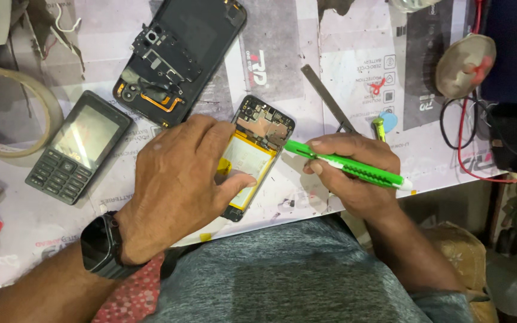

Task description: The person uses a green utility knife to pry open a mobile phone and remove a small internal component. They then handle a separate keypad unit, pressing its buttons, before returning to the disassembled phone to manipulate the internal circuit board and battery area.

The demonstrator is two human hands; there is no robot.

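Note:
An opened smartphone [262,128] lies on the worktable with its circuit board and yellow-edged battery [247,162] exposed. My left hand [180,179] rests on it, thumb pressed on the battery, holding the phone down. A black watch sits on that wrist. My right hand [354,176] grips a green and white pen-shaped tool [354,169], its green tip touching the phone's right edge beside the circuit board.
A second opened phone with a black frame [177,57] lies at the back. A grey keypad phone [79,146] sits at the left beside a tape roll [7,110]. Metal tweezers [327,98], a blue pick [389,121] and red and black wires [464,128] lie right.

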